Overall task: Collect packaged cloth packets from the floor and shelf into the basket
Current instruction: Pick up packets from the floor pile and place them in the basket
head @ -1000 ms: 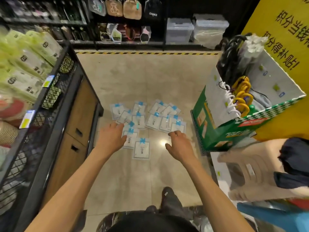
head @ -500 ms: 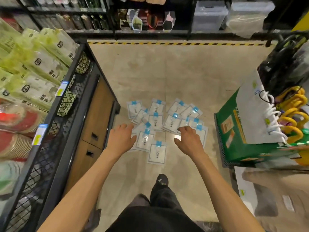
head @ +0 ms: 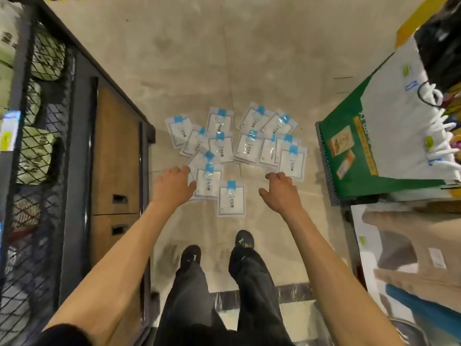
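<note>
Several white cloth packets with blue tabs (head: 234, 146) lie scattered flat on the beige floor ahead of my feet. The nearest packet (head: 231, 201) lies alone, between my two hands. My left hand (head: 173, 187) reaches down over the left edge of the pile, fingers loosely bent, holding nothing. My right hand (head: 280, 191) hovers just below the rightmost packet (head: 292, 163), fingers curled downward and empty. No basket is recognisable in view.
A black wire-mesh shelf unit (head: 42, 146) with wooden drawers (head: 116, 156) stands close on the left. A green box (head: 356, 156) with white bags sits on the right, cartons (head: 399, 258) below it. My shoes (head: 190, 255) stand just behind the packets.
The view has tilted downward and nearer to the floor. Both hands have lowered toward the packets. My legs and shoes have come into view. No packet has been picked up.
</note>
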Demonstrator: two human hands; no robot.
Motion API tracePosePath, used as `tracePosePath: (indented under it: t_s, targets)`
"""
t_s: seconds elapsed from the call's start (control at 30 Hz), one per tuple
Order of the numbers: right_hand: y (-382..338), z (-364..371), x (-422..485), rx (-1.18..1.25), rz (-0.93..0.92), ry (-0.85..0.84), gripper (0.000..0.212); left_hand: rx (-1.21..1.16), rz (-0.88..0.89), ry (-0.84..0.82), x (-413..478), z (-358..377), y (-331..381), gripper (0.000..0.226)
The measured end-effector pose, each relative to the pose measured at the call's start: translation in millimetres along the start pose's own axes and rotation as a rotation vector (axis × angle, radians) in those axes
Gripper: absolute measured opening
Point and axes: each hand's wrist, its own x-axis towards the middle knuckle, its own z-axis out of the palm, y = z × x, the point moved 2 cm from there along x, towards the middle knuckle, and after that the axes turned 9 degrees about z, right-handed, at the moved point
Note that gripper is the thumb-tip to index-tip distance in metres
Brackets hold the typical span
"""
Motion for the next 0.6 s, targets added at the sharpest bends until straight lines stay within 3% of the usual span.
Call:
tracePosePath:
  t_s: [0.2,0.6]
  targets:
    - [-1.3,101.8,79.1,0.052,0.098,-0.020,0.053,-0.046,0.042,-0.016,89.4,96.4,-45.3,0.052]
    - [40.0,393.6,283.9,0.109,0.255,-0.080,0.058,-0.055,0.028,-0.101,270.2,384.6,-146.3,0.053]
